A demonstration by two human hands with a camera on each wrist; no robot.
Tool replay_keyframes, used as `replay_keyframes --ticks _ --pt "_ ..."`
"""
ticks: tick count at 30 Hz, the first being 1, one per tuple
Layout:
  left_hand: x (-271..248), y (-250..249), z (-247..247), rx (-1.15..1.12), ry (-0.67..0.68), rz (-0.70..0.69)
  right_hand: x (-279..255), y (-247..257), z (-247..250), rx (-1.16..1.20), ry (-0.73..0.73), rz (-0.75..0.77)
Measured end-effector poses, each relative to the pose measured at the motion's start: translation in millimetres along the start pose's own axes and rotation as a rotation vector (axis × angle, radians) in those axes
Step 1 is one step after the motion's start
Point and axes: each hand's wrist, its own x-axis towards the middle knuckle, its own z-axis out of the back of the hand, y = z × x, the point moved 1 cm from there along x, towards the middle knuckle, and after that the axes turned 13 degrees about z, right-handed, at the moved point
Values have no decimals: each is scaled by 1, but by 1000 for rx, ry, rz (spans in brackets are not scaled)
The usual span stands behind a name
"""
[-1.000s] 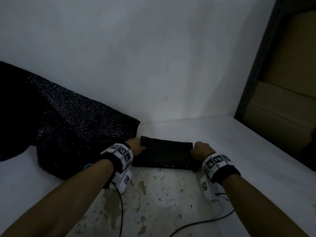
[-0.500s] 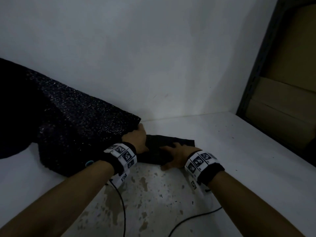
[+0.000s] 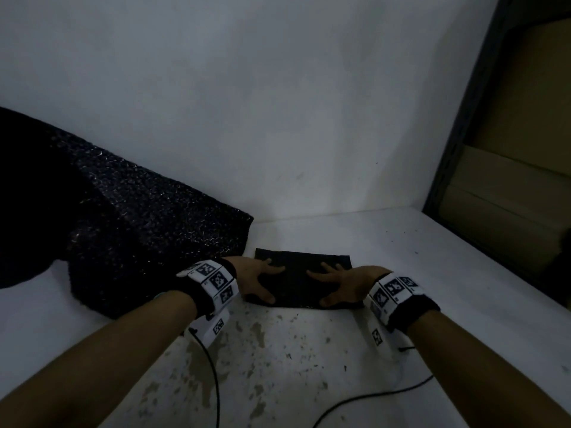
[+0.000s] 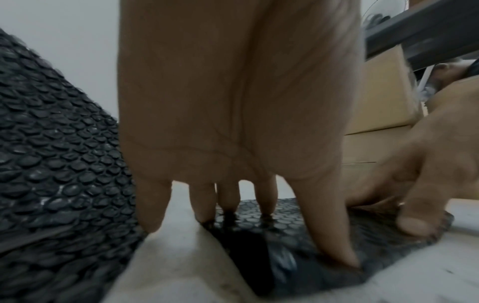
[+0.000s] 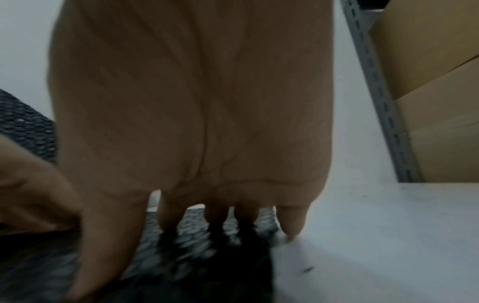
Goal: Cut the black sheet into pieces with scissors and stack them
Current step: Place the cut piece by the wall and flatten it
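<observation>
My left hand (image 3: 258,281) and my right hand (image 3: 343,284) both lie flat with spread, straight fingers on the small black piece (image 3: 304,284), pressing it on the white table (image 3: 401,242). The big black sheet (image 3: 139,236) lies just to its left.

Black cut piece (image 3: 304,281) with a bubbly dotted texture, same bubble pattern on the big black sheet (image 3: 139,230), glinting a bit. White bench (image 3: 401,242), brownish stains near the front. White wristbands (image 3: 213,281) with black square markers. Tan cardboard boxes (image 3: 509,180).
</observation>
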Motion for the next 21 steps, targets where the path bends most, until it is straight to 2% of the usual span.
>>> replay_keyframes --ticks 4,8,10,11,14,17,21 --pt "-1 6 2 10 16 19 -8 -7 9 -11 131 -57" --pt "-2 8 4 -18 28 28 -8 -11 16 -49 185 -115" --pt "-3 4 4 -7 4 31 -7 -11 17 -137 107 -159" --pt "-3 0 5 7 -13 35 -6 -9 18 -170 22 -167" --pt "2 -18 9 36 -64 45 -1 6 24 -109 -159 -65" --pt "15 -43 13 39 -127 38 12 18 25 44 -142 22" --pt "36 -71 17 -6 -187 17 22 -5 23 -5 -137 -49"
